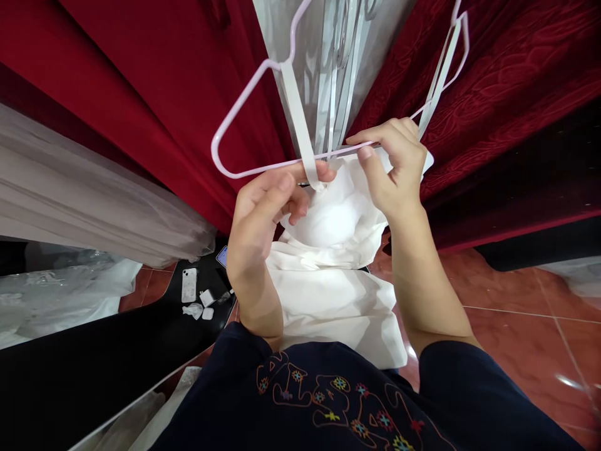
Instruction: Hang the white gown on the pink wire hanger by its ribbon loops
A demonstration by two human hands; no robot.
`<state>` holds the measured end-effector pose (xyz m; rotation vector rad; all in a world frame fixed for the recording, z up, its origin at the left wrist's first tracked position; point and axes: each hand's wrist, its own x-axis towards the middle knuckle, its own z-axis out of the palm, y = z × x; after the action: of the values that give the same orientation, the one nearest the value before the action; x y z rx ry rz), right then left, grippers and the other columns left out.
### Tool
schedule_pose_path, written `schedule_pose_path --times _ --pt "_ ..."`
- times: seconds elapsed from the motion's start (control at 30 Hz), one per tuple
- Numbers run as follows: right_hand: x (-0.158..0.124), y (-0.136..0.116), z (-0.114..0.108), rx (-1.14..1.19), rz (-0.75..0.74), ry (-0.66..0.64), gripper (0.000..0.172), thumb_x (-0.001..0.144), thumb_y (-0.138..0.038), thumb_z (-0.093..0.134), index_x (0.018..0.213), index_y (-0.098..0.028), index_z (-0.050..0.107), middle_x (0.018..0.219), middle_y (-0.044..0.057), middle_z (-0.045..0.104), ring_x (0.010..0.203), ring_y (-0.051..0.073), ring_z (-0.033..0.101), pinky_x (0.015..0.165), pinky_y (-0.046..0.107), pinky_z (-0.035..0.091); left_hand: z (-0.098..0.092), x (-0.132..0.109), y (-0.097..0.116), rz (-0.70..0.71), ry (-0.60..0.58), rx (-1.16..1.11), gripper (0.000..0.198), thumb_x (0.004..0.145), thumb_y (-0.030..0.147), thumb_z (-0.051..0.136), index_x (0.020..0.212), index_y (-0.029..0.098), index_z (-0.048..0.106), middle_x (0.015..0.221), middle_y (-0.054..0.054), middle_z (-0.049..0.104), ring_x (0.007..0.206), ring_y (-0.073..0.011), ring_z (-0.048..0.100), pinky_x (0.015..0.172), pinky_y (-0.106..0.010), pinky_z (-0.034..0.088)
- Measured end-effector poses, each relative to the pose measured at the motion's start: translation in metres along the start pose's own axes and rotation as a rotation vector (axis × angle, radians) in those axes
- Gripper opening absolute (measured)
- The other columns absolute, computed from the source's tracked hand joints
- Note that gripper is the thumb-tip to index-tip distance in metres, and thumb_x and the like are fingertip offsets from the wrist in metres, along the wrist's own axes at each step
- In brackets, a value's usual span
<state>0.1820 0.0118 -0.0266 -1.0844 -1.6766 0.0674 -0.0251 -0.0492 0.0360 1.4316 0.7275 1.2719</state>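
A pale pink hanger point(235, 113) crosses the upper middle, with a white strap point(298, 119) looped from its left shoulder down past its bottom bar. My left hand point(263, 213) is under the bar at the left, its index finger passing behind the strap and its other fingers curled. At the right, my right hand point(397, 160) pinches the bar between thumb and fingers. Below both hands hangs a white garment point(333, 300) with a rounded, cup-like top. Another white strap point(439, 81) hangs from the hanger's right shoulder.
Red curtains point(154, 94) hang on both sides, with shiny whitish fabric between them. On a black tabletop point(117, 351) at the lower left lie a white phone point(189, 285), a charger point(206, 298) and small items. Reddish floor tiles point(507, 338) show at the right.
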Motion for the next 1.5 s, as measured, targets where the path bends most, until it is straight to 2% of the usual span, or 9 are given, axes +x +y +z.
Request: schedule_pose_path --times 0.2,0.4,0.57,0.63,0.73,0.83,1.0,1.33,1.5 --pt "-0.004 -0.013 0.000 -0.025 0.036 0.000 0.034 0.092 -0.049 0.041 0.089 -0.027 0.067 0.086 0.002 0.066 0.083 0.016 0.054 0.088 0.038 0.037 -0.007 -0.008 -0.007 0.012 -0.016 -0.118 0.050 0.091 0.058 0.041 0.114 0.024 0.069 0.118 -0.011 0.068 0.057 -0.0163 0.056 0.039 -0.027 0.037" --pt "0.002 -0.004 0.010 -0.005 0.055 -0.001 0.035 0.091 -0.051 0.043 0.088 -0.026 0.068 0.085 0.002 0.066 0.083 0.016 0.055 0.089 0.038 0.038 -0.006 -0.007 0.011 0.006 -0.115 -0.181 0.050 0.088 0.056 0.053 0.128 0.025 0.060 0.143 -0.008 0.051 0.055 -0.0099 0.047 0.039 -0.023 0.036" --pt "-0.001 -0.005 0.004 -0.038 0.051 0.011 0.033 0.090 -0.050 0.045 0.086 -0.026 0.067 0.085 0.002 0.066 0.083 0.015 0.056 0.088 0.038 0.039 -0.031 0.005 0.015 0.211 0.079 -0.252 0.065 0.085 0.072 0.044 0.125 0.023 0.062 0.146 -0.002 0.046 0.055 -0.0100 0.038 0.037 -0.022 0.037" --pt "-0.002 -0.006 0.000 -0.059 0.044 0.021 0.032 0.090 -0.049 0.046 0.087 -0.026 0.067 0.085 0.002 0.066 0.083 0.015 0.056 0.089 0.039 0.039 -0.035 0.000 0.011 0.319 0.202 -0.251 0.064 0.090 0.070 0.036 0.126 0.023 0.060 0.148 0.002 0.042 0.063 -0.0115 0.044 0.039 -0.021 0.039" --pt "-0.002 -0.005 0.000 -0.067 0.042 0.020 0.032 0.090 -0.050 0.045 0.087 -0.027 0.067 0.085 0.002 0.066 0.084 0.016 0.056 0.091 0.039 0.038 -0.034 -0.009 0.001 0.313 0.386 -0.147 0.054 0.095 0.064 0.032 0.126 0.027 0.058 0.152 0.005 0.038 0.088 -0.0151 0.056 0.050 -0.022 0.044" --pt "0.000 -0.004 0.004 -0.061 0.051 0.014 0.032 0.089 -0.051 0.046 0.086 -0.027 0.067 0.084 0.002 0.066 0.084 0.016 0.056 0.090 0.039 0.038 -0.032 -0.010 -0.013 0.218 0.511 0.002 0.038 0.094 0.051 0.047 0.123 0.029 0.058 0.146 0.000 0.047 0.099 -0.0180 0.060 0.064 -0.024 0.048" --pt "0.000 -0.007 0.015 -0.053 0.062 0.083 0.028 0.088 -0.048 0.050 0.084 -0.026 0.068 0.084 0.000 0.068 0.084 0.015 0.057 0.090 0.038 0.038 -0.024 0.009 -0.033 0.063 0.366 -0.076 0.041 0.098 0.048 0.040 0.117 0.019 0.062 0.130 -0.011 0.061 0.106 -0.0212 0.063 0.085 -0.029 0.052" --pt "0.000 -0.017 0.011 0.051 0.020 0.139 0.017 0.086 -0.038 0.058 0.088 -0.024 0.068 0.089 0.002 0.068 0.089 0.014 0.060 0.092 0.038 0.042 -0.003 0.026 -0.045 0.205 0.341 -0.301 0.044 0.100 0.054 0.024 0.085 0.021 0.047 0.089 -0.003 0.060 0.109 -0.0196 0.064 0.105 -0.035 0.045" --pt "0.012 0.023 -0.016 0.100 -0.121 0.517 0.027 0.086 -0.036 0.056 0.107 -0.020 0.064 0.104 0.005 0.059 0.104 0.015 0.057 0.092 0.036 0.047 -0.004 0.028 -0.042 0.180 0.355 -0.289 0.044 0.100 0.056 0.022 0.084 0.021 0.043 0.088 -0.003 0.056 0.106 -0.0198 0.065 0.095 -0.032 0.051"
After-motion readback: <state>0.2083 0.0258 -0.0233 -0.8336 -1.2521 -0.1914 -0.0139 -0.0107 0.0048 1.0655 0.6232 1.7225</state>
